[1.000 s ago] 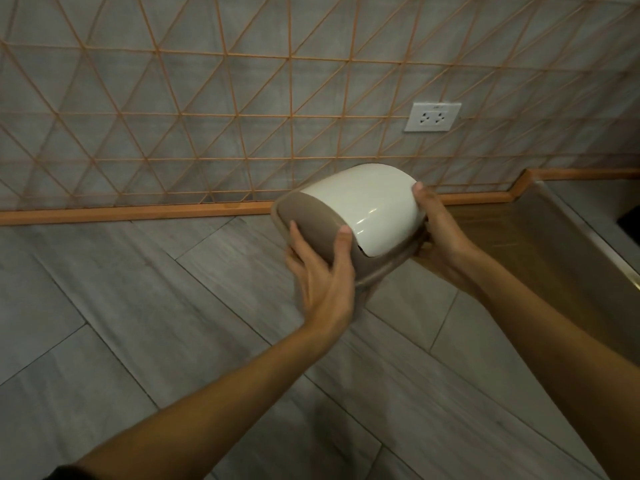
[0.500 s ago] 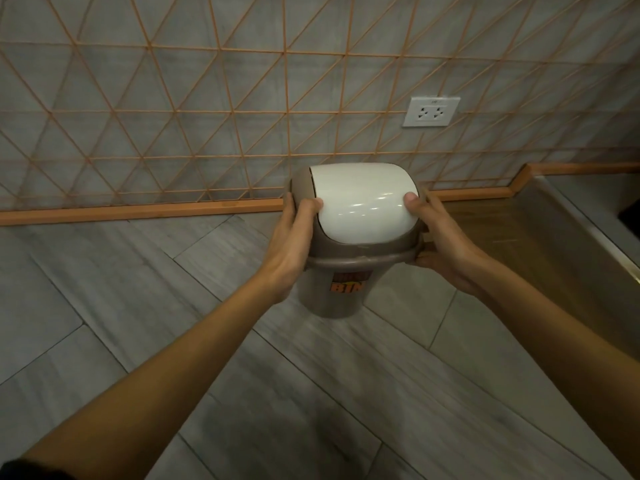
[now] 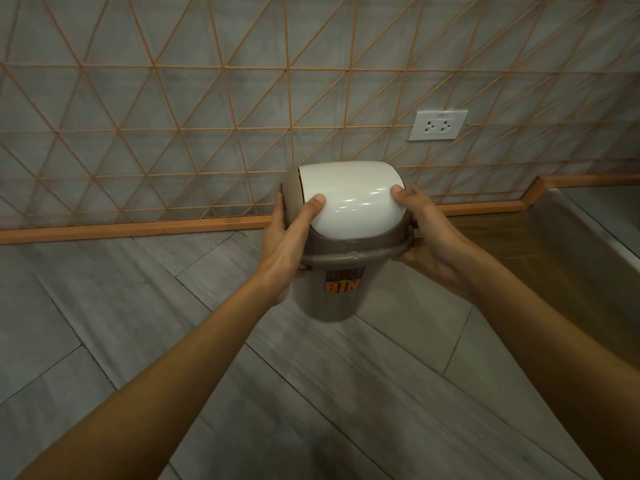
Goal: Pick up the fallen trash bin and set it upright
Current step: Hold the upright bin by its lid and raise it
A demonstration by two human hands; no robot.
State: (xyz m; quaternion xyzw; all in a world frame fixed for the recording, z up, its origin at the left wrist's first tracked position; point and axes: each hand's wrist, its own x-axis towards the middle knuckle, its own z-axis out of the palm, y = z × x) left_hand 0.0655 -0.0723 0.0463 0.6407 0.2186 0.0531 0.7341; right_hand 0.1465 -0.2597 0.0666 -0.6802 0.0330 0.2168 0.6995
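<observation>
A small grey-brown trash bin (image 3: 332,303) with a white swing lid (image 3: 349,199) and an orange label stands upright in the middle of the view, its base at the grey floor tiles. My left hand (image 3: 287,247) grips the left side of its rim, thumb on the white lid. My right hand (image 3: 429,233) holds the right side of the rim, thumb also on the lid. Whether the base rests on the floor cannot be told.
A tiled wall with orange triangular lines rises just behind the bin, with a wooden skirting strip (image 3: 138,230) along its foot. A white double socket (image 3: 438,125) sits on the wall upper right. A raised ledge (image 3: 571,237) runs along the right.
The bin has turned from tilted on its side to upright, lid on top. My left hand shifted from the body to the rim. Both hands have kept hold.
</observation>
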